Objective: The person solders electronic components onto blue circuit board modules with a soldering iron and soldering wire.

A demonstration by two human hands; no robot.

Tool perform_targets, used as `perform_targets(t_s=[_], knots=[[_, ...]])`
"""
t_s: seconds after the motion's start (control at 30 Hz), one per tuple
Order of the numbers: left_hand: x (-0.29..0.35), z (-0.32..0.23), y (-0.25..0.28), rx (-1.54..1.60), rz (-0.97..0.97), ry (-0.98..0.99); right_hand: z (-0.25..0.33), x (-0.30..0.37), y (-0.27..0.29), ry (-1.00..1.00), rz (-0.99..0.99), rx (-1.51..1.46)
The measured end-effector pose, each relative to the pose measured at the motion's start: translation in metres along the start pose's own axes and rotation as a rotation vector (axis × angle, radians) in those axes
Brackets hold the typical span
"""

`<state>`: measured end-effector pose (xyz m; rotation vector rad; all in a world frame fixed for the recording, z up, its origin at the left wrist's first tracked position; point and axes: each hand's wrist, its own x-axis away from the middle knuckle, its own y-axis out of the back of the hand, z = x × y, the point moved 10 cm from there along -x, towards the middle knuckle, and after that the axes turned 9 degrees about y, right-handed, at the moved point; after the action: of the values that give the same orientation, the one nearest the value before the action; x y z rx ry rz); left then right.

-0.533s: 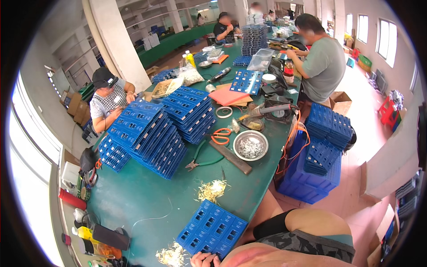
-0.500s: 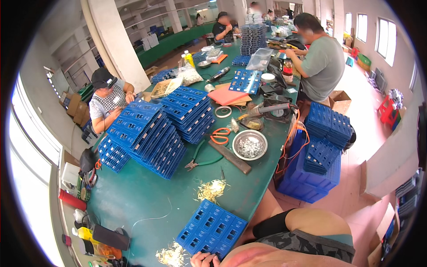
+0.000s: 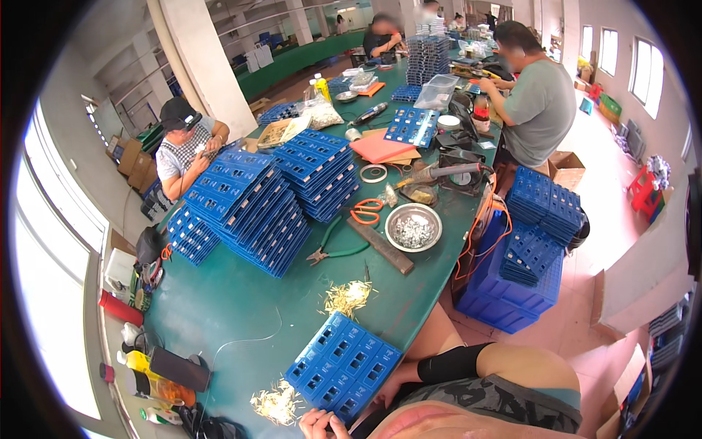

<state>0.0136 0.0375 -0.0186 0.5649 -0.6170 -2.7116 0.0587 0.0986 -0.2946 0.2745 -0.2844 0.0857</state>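
A blue circuit board panel with rows of square cut-outs lies at the near edge of the green table. My left hand is at its lower left corner, fingers curled over the edge. From the right comes my right arm in a black sleeve. My right hand is against the panel's right edge, its fingers mostly hidden behind it. One heap of thin gold-coloured pins lies just beyond the panel. Another heap of pale pins is by its left corner.
Tall stacks of blue panels stand at left centre. Nearby are green-handled pliers, orange-handled scissors, a dark bar, a metal bowl of small silver parts and a soldering iron. Co-workers sit along the table.
The panel sits slightly higher and further left in view, and my left hand has shifted left with it. My right hand now shows beside the panel's right edge. The whole view has tilted slightly.
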Motion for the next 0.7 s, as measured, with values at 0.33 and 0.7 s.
perform_targets(t_s=[0.33, 0.7], knots=[[-0.016, 0.002, 0.015, 0.097, -0.048, 0.216, -0.016, -0.004, 0.008, 0.121, -0.364, 0.207], [0.025, 0.023, -0.015, 0.966, -0.190, 1.394, 0.010, 0.001, 0.030, 0.025, -0.632, 0.169]])
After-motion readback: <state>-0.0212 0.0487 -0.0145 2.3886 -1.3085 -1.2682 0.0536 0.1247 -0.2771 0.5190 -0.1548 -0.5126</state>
